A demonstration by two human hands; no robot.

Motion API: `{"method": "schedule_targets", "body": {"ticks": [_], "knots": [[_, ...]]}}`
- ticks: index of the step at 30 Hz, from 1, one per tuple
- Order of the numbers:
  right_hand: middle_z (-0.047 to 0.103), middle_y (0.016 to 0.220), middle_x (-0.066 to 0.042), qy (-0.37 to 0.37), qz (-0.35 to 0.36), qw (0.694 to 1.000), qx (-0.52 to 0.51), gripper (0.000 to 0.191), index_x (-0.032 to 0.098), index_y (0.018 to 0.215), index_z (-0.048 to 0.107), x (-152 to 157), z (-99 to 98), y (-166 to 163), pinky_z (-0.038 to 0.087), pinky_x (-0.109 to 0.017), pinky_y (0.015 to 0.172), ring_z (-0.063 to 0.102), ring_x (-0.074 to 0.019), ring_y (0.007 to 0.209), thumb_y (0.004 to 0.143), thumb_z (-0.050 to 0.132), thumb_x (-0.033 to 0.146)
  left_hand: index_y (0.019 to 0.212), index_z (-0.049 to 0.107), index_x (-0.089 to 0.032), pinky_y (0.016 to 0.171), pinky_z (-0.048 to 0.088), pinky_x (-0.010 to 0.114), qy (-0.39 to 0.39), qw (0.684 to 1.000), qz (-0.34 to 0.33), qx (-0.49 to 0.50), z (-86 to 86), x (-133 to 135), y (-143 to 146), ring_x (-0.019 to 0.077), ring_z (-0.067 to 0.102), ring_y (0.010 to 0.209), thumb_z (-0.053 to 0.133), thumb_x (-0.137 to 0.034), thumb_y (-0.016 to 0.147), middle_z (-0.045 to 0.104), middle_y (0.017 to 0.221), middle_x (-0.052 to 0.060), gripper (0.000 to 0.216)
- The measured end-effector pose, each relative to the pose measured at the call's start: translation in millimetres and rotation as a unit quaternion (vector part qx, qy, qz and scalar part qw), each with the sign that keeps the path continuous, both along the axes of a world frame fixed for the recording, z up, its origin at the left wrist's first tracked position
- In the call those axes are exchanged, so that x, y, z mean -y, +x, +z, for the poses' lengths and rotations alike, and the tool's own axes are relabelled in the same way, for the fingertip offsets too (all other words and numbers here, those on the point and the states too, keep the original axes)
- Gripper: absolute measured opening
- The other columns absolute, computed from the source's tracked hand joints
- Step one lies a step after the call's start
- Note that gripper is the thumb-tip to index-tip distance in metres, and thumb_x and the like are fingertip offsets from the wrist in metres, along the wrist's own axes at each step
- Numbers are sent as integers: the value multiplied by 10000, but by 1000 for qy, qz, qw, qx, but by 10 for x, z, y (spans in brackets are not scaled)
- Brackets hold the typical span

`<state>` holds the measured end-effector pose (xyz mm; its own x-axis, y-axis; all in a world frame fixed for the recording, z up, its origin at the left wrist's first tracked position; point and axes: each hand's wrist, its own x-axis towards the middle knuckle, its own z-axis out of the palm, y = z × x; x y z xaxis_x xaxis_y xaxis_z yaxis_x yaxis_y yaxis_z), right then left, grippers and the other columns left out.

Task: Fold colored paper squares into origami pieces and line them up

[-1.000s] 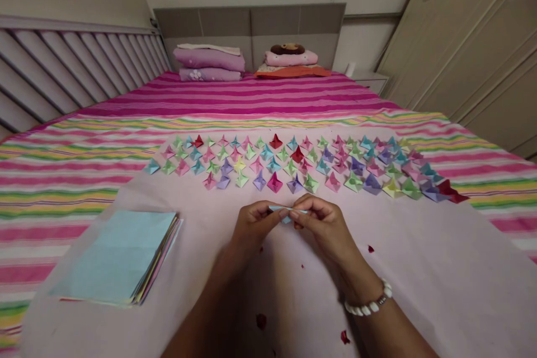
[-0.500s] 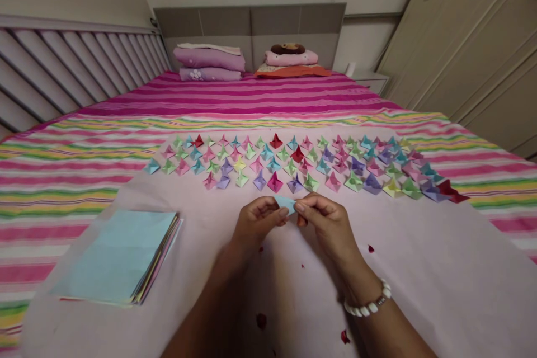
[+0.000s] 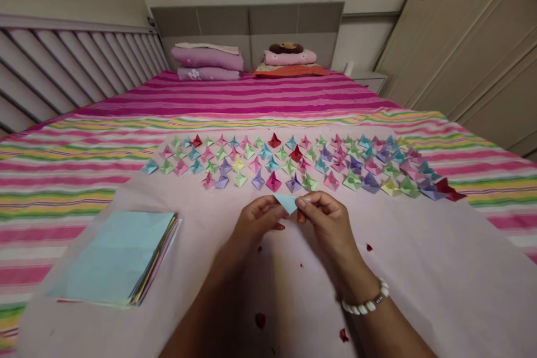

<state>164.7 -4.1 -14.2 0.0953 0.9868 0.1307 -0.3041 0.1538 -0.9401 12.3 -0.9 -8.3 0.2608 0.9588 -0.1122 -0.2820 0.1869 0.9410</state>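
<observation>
a folding step seemed in hand: the right hand pinched the folded blue paper at its near end, thumb over fingers. the left hand curled loosely at the other end; whether it gripped, i could not tell. the paper lay between the hands, long edge running crosswise, point aimed back toward the wearer. the next crease likely called for both thumbs pressing evenly.
</observation>
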Motion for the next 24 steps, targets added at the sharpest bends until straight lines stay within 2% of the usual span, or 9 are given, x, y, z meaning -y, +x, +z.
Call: {"method": "schedule_targets", "body": {"ticks": [2, 5, 7, 10, 14, 24], "knots": [[633, 537, 19, 3, 5, 1000, 2, 154, 187, 671, 674, 3, -3, -6, 420, -237, 538, 552, -113, 508, 688, 780, 297, 843, 702, -146, 647, 464, 231, 3, 1000, -7, -17, -8, 2, 7, 146, 630, 734, 772, -327, 677, 699, 750, 41, 255], [636, 581, 10, 5, 27, 999, 21, 171, 187, 709, 686, 16, -4, -7, 425, -249, 556, 557, -123, 540, 691, 782, 328, 729, 686, -145, 631, 453, 225, 3, 1000, 15, -8, -36, -14, 6, 109, 590, 627, 741, -344, 711, 657, 642, 7, 207], [627, 588, -2, 3, 59, 998, 18, 221, 181, 747, 699, 25, 2, -6, 427, -266, 578, 552, -136, 562, 739, 733, 399, 732, 684, -152, 630, 443, 217, 6, 1000, 17, -3, -49, -28, -5, 97, 569, 615, 731, -345, 724, 633, 623, -9, 199], [610, 581, -9, -17, 89, 996, 0, 295, 168, 748, 701, 36, 26, -10, 422, -282, 596, 537, -145, 573, 788, 665, 459, 769, 686, -159, 634, 432, 209, 12, 1000, -17, -2, -45, -33, -23, 93, 553, 628, 709, -351, 751, 618, 633, -15, 193], [605, 570, 9, -51, 94, 994, -12, 212, 169, 677, 670, 41, 62, -15, 389, -256, 556, 505, -123, 546, 718, 748, 362, 815, 695, -165, 635, 422, 213, 35, 997, -65, -33, -23, -18, -43, 96, 535, 630, 655, -346, 799, 618, 658, -8, 185], [623, 578, 8, -75, 119, 989, -40, 149, 163, 673, 688, 42, 106, 6, 368, -232, 520, 474, -93, 503, 699, 748, 297, 869, 718, -188, 635, 410, 216, 51, 994, -62, -76, -34, -33, -91, 101, 521, 634, 621, -317, 821, 600, 646, -20, 169]]}}
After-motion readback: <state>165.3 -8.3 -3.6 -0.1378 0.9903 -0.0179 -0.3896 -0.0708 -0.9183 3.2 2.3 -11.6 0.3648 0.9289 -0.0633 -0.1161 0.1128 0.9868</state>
